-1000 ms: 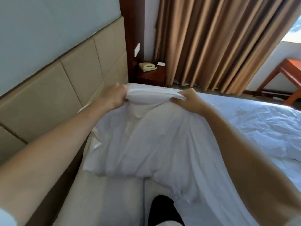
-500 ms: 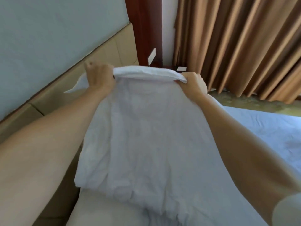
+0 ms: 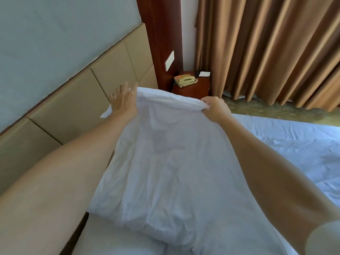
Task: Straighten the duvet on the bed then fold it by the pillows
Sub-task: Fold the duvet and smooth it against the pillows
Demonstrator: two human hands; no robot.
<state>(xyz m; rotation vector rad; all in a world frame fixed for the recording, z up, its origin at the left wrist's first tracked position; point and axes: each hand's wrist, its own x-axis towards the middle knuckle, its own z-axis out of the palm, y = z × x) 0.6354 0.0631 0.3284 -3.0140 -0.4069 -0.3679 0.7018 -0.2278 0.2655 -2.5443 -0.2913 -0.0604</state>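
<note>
Duvet (image 3: 165, 162) raised near headboard (image 3: 77, 100): right hand (image 3: 215, 109) pinches its top hem, left hand (image 3: 123, 100) fingers spread, released; regrip left corner before pulling taut

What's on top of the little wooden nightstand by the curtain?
A beige phone sits on the nightstand, with a white card and something small and dark beside it. The lifted duvet hides the stand's lower part.

From my remote view, the duvet (image 3: 165, 172) covers whatever lies beneath it; the left hand (image 3: 122, 100) blurs (fingertips indistinct), and the curtain (image 3: 266, 48) is cut off at the frame's top and right.
</note>
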